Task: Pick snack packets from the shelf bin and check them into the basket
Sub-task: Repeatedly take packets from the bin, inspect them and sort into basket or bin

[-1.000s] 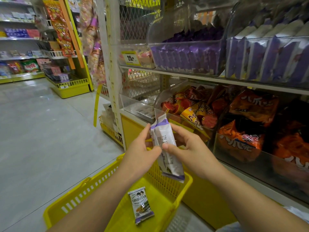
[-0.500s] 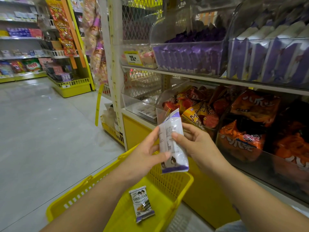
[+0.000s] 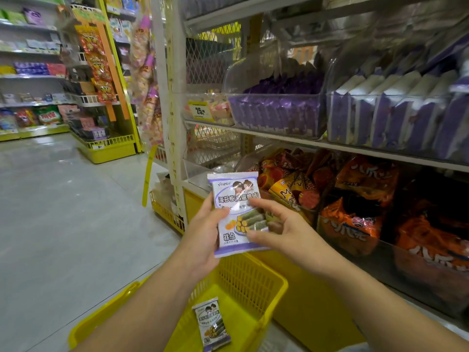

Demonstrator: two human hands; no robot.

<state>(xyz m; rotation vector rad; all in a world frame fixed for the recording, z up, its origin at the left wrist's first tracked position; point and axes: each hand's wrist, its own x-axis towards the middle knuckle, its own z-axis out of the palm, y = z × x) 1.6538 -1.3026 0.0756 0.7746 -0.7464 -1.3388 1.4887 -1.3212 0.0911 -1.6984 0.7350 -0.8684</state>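
Purple-edged foil packet [image 3: 237,214], light, crinkly and probably slippery, is pinched upright at its side edges by left hand [image 3: 203,237] and right hand [image 3: 286,232] above the basket [image 3: 269,295].

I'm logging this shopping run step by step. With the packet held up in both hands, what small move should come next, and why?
Probably lower the packet and drop it into the yellow basket directly below. Both the left hand and right hand hold it upright, printed front facing the camera, so the check looks done. A matching packet in the basket lies flat with room beside it.
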